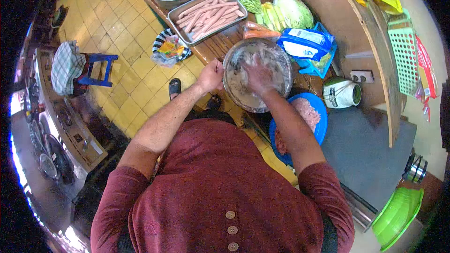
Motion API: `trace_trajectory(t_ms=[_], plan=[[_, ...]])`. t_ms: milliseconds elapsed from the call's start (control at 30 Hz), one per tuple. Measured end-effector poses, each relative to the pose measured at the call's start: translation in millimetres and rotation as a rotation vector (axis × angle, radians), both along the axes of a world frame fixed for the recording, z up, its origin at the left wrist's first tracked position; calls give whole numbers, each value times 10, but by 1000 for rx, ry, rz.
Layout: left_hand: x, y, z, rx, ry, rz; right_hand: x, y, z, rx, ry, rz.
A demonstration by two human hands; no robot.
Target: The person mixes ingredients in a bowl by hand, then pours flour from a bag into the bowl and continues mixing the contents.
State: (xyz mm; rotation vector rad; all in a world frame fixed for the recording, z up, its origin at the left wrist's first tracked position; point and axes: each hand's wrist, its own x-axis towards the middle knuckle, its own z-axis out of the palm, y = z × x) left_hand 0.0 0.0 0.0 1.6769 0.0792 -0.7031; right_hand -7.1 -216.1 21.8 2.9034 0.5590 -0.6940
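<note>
A round metal bowl (233, 94) stands at the table's edge in front of me, with a pale, wet-looking mixture smeared inside it. My left hand (213, 75) is closed on the bowl's left rim. Inside the bowl is my right hand (260, 78), its fingers smeared by motion against the mixture, so their pose cannot be made out. Under my right forearm sits a blue basin (320, 133) holding pink minced meat (307, 114). Just beyond the bowl lie a bag of carrots (259, 32) and a blue-and-white packet (304, 44).
A metal tray (191, 42) of sausages and a grey pot (159, 1) stand at the back left. Cabbage (293, 11) and green beans (247, 0) lie behind. To the right are a white container (335, 94) and a wooden shelf (382, 61). A blue stool (104, 70) stands on the tiles.
</note>
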Motion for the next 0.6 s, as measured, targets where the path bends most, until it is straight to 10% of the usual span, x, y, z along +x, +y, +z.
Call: trace_trajectory(t_ms=[200,600], plan=[[-63,18,455,-56,71,-121,244,-77,316,717,-17,-590],[114,300,-25,-277,90,-282,-555,-344,935,392,-42,-391]])
